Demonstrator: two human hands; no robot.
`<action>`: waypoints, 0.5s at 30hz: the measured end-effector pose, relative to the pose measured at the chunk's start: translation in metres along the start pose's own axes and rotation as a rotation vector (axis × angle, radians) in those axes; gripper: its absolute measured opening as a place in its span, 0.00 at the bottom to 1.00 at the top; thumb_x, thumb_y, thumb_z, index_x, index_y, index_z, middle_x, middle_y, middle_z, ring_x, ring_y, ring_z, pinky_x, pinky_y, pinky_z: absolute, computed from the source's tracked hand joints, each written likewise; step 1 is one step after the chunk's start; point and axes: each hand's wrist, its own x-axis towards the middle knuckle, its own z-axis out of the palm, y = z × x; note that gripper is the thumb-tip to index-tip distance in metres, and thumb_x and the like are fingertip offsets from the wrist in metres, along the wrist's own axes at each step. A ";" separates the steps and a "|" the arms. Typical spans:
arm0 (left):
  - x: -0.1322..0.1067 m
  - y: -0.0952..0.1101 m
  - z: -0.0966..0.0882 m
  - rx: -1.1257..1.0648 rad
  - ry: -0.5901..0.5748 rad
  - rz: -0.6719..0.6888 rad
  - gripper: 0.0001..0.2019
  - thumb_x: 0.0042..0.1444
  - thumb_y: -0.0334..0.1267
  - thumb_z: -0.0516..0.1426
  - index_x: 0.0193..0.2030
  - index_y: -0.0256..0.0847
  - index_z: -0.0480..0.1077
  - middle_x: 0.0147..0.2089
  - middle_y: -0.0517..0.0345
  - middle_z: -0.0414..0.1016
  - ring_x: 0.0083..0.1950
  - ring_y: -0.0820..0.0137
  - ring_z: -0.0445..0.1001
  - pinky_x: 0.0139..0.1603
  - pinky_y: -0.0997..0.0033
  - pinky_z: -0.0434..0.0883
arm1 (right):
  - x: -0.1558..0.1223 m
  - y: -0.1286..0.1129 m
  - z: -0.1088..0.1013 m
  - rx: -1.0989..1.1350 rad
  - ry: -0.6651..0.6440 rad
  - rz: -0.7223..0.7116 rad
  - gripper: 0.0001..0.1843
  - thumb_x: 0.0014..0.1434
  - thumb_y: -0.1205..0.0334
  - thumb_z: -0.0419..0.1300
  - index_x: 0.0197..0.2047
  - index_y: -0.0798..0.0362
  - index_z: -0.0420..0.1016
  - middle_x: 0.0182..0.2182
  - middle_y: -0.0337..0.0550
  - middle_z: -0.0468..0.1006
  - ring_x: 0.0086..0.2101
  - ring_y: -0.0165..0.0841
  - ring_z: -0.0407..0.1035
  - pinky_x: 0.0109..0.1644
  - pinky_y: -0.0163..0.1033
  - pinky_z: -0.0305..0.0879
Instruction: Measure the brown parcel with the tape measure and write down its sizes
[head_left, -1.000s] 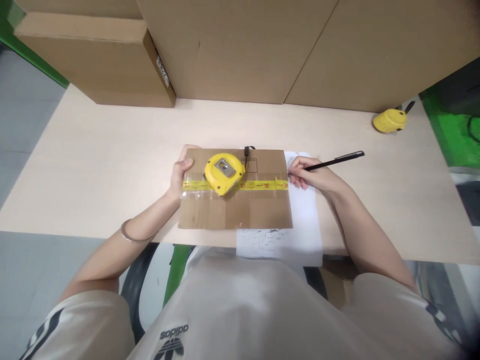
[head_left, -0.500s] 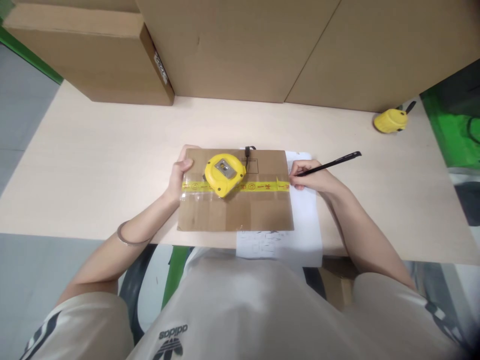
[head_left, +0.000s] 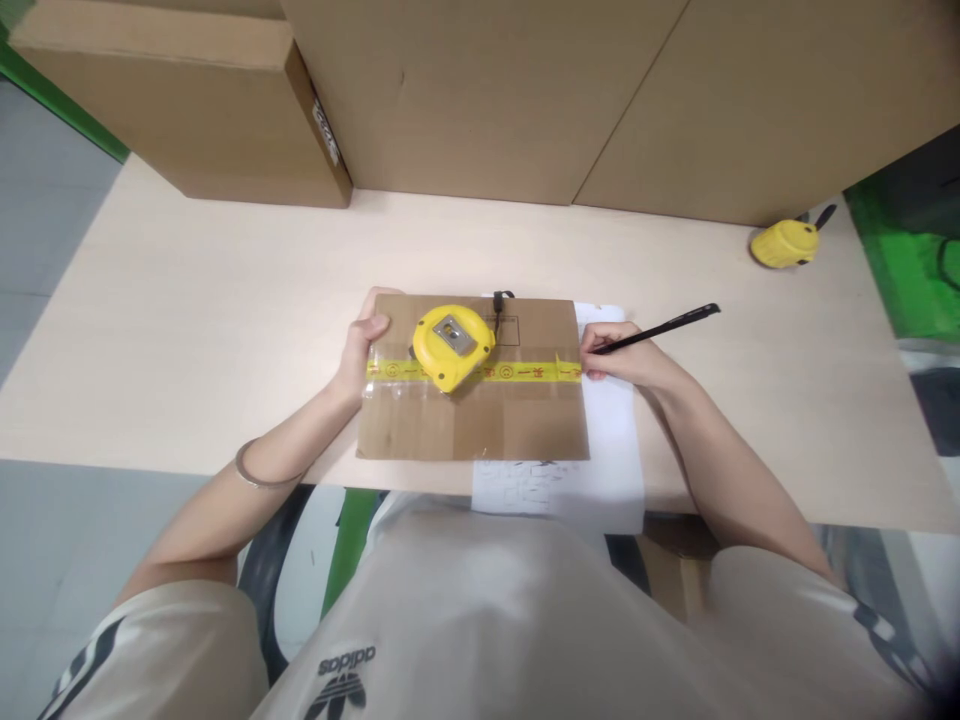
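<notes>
My left hand (head_left: 364,345) grips the left edge of a small cardboard box (head_left: 517,430), thumb on its top and the other fingers mostly hidden behind. Yellow printed tape (head_left: 517,371) runs across the box. On top of it lies a yellow tape measure (head_left: 453,348) with a black wrist strap. At the box's right edge, my right hand (head_left: 611,350) pinches a black pen (head_left: 667,326); the pen's tip is hidden by the fingers. White paper sheets (head_left: 615,450) lie under the box and my right hand, with dark marks showing below the box.
A second yellow tape measure (head_left: 785,243) sits at the table's back right. Large cardboard boxes (head_left: 480,100) stand along the back, and another carton (head_left: 180,130) is at the back left. The pale tabletop (head_left: 210,320) ends just in front of my body.
The whole view has shifted very slightly. Both hands, the box and the pen keep nearly the same positions, and both grips are unchanged.
</notes>
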 end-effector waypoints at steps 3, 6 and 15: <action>0.000 0.001 0.001 0.009 0.003 -0.007 0.20 0.49 0.56 0.65 0.39 0.45 0.71 0.32 0.58 0.73 0.34 0.62 0.77 0.33 0.63 0.73 | 0.001 0.001 0.000 0.007 0.029 -0.011 0.18 0.45 0.53 0.74 0.22 0.50 0.69 0.17 0.38 0.74 0.18 0.27 0.68 0.22 0.33 0.66; 0.000 0.001 0.001 0.011 0.003 -0.011 0.20 0.48 0.57 0.65 0.39 0.45 0.70 0.31 0.58 0.72 0.36 0.60 0.78 0.37 0.61 0.75 | 0.002 0.002 0.000 -0.007 0.039 -0.007 0.18 0.45 0.55 0.74 0.22 0.50 0.68 0.17 0.38 0.74 0.17 0.26 0.67 0.19 0.32 0.63; 0.000 0.003 0.002 0.013 0.012 -0.031 0.19 0.47 0.55 0.65 0.38 0.44 0.71 0.32 0.57 0.72 0.39 0.58 0.79 0.39 0.60 0.76 | 0.001 0.003 -0.002 -0.033 0.009 -0.002 0.14 0.44 0.62 0.70 0.21 0.51 0.66 0.15 0.35 0.71 0.16 0.25 0.65 0.18 0.31 0.59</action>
